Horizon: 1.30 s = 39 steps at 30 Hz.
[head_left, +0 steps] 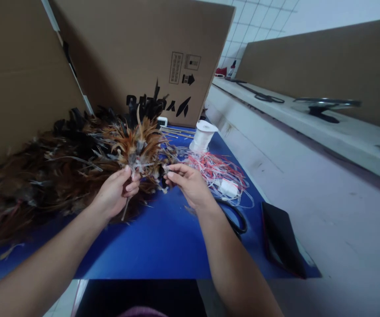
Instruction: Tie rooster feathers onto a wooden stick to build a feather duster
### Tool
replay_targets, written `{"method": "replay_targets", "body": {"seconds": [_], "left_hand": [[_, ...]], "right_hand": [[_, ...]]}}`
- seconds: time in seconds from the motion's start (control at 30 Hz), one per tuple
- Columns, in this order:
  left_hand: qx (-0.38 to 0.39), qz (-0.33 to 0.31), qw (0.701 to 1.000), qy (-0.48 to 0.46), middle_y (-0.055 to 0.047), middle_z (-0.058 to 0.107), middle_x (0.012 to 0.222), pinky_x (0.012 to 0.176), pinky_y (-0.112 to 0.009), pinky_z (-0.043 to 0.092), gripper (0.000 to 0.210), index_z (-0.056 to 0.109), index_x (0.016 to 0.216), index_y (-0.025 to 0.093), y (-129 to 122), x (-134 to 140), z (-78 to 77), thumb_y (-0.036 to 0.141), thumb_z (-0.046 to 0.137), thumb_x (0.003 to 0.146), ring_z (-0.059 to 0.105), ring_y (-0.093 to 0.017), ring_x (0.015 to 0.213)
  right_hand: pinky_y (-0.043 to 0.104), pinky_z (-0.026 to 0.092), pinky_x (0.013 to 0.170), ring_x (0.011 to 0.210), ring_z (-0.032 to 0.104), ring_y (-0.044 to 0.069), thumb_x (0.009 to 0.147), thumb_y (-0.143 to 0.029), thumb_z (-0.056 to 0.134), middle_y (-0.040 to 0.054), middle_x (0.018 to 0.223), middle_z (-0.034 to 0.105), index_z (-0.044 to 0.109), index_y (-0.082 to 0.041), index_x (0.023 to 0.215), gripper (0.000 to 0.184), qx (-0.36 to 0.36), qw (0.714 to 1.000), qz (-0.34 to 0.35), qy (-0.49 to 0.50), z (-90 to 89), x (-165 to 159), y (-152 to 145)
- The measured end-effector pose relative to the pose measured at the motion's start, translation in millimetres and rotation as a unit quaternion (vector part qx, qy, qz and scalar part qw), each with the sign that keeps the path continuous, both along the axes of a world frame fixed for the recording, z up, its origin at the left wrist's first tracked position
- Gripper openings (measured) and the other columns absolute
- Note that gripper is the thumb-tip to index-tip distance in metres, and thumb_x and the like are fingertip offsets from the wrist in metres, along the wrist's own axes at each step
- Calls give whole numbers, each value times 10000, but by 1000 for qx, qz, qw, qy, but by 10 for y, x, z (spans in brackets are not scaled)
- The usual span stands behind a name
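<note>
My left hand (119, 189) is closed around the base of a bunch of brown and orange feathers (140, 141), whose tips fan upward. A bare quill pokes out below its fingers. Just to the right, my right hand (188, 180) pinches a small greyish feather (166, 171) between thumb and fingertips. Behind and left of both hands spreads a large heap of dark brown and black feathers (44, 176). Tangled red and white strings (221, 169) lie beyond my right hand, on the blue tabletop (150, 242).
A white spool (204, 134) stands behind the strings. Black-handled scissors (237, 220) lie partly under my right forearm. A dark phone-like case (282, 237) rests near the right edge. Cardboard boxes (117, 48) rise at the back, and a ledge (308, 119) runs along the right wall.
</note>
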<state>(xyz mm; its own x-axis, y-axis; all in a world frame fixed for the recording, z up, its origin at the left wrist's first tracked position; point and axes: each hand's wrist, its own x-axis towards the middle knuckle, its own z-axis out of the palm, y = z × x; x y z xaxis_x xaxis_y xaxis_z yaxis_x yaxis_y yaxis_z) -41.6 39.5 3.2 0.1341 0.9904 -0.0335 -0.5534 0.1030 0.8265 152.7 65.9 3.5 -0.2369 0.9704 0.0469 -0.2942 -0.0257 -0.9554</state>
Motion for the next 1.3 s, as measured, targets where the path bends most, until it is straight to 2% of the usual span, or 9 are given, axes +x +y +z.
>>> {"method": "replay_targets", "body": {"seconds": [0.1, 0.17, 0.23, 0.4, 0.57, 0.77, 0.97, 1.07, 1.3], "left_hand": [[-15, -6, 1000, 21, 15, 452, 648, 351, -117, 199, 226, 487, 699, 115, -16, 47, -29, 266, 554, 853, 303, -5, 416], [-23, -20, 998, 45, 15, 447, 631, 351, -119, 196, 247, 503, 697, 109, -24, 72, -59, 291, 542, 859, 303, -8, 414], [-31, -35, 997, 66, 16, 446, 620, 352, -121, 194, 259, 524, 710, 104, -33, 93, -87, 314, 537, 861, 305, -10, 414], [-43, -66, 993, 92, -11, 512, 680, 358, -128, 182, 245, 566, 790, 103, -59, 137, -124, 337, 537, 857, 315, -10, 423], [-49, -102, 987, 118, 23, 426, 533, 373, -140, 176, 325, 584, 761, 91, -77, 156, -142, 382, 496, 875, 303, -28, 422], [-59, -106, 986, 117, -16, 514, 627, 374, -148, 176, 277, 592, 789, 92, -88, 179, -146, 351, 527, 861, 334, -32, 445], [-63, -124, 983, 122, 11, 460, 573, 377, -152, 166, 266, 577, 751, 100, -96, 190, -144, 345, 551, 849, 323, -32, 438], [-61, -121, 983, 121, -3, 490, 647, 375, -153, 158, 242, 567, 752, 103, -96, 191, -147, 329, 571, 838, 326, -23, 446], [-57, -115, 986, 105, 16, 448, 644, 368, -135, 149, 244, 548, 745, 104, -76, 165, -185, 328, 579, 836, 291, -9, 442]], "right_hand": [[247, 468, 611, 620, 574, 100, 779, -214, 615, -1, 732, 629, 674, -189, 904, 140, 157, 980, -43, -118, 27, -25, -60], [268, 470, 690, 724, 578, 118, 832, -175, 551, 18, 817, 612, 682, -198, 915, 156, 274, 940, -62, -193, 63, -39, -111], [277, 460, 756, 823, 569, 133, 863, -131, 497, 35, 874, 592, 681, -195, 929, 205, 361, 895, -71, -252, 96, -50, -158], [292, 452, 792, 862, 538, 155, 898, -103, 425, 62, 890, 572, 655, -163, 999, 258, 437, 818, -49, -372, 106, -61, -213], [320, 432, 819, 892, 513, 179, 905, -114, 431, 73, 923, 592, 665, -169, 963, 247, 464, 759, -35, -456, 92, -53, -222], [329, 423, 825, 871, 510, 186, 890, -117, 464, 67, 881, 613, 655, -168, 907, 199, 475, 744, -36, -469, 84, -56, -216], [331, 411, 852, 898, 530, 196, 868, -115, 502, 55, 908, 637, 594, -167, 948, 132, 456, 760, -30, -463, 95, -66, -221], [328, 412, 845, 900, 543, 197, 858, -116, 516, 50, 909, 634, 570, -181, 950, 124, 442, 769, -35, -461, 94, -68, -224], [353, 414, 856, 924, 552, 215, 844, -168, 558, 67, 974, 636, 562, -178, 993, 150, 436, 767, -85, -463, 42, -90, -198]]}}
